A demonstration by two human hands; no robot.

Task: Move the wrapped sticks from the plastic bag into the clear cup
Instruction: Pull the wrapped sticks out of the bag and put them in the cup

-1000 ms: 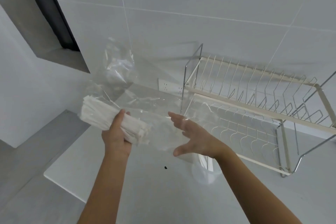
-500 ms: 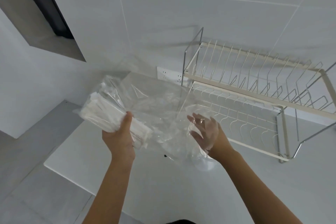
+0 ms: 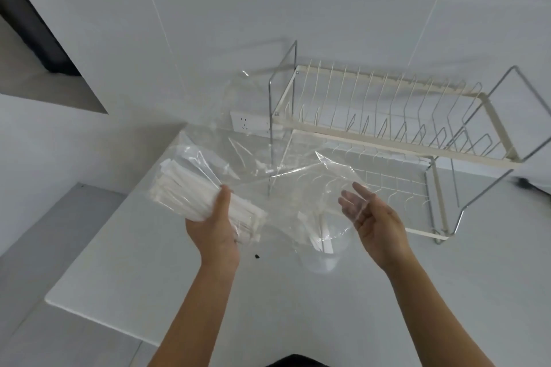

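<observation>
two hands share the work: the left hand [image 3: 213, 225] is wrapped around the bundle of wrapped sticks [image 3: 190, 191] through the plastic bag [image 3: 268, 164], fingers closed on it from below with the thumb over the top, while the right hand [image 3: 372, 217] is spread, palm up, its fingertips [image 3: 350, 202] behind or under the loose film at the bag's mouth; whether they touch the film cannot be told.

to do this step well, the right hand probably needs to find the mouth's edge and hold it wide, then reach in and pinch a few sticks by their near ends instead of dragging the whole bundle. the left grip should stay firm on the middle of the bundle so the sticks do not slide out and scatter.

most of the bundle juts up and away past the left thumb; its shorter end pokes out on the right hand's side, just beside the palm. the clear cup [image 3: 323, 250] stands on the counter [image 3: 149, 292] between the two hands and below them, closer to the right wrist, partly veiled by the film, with a few sticks already showing inside. a dish rack [image 3: 387, 134] sits beyond the right hand, well apart.
</observation>
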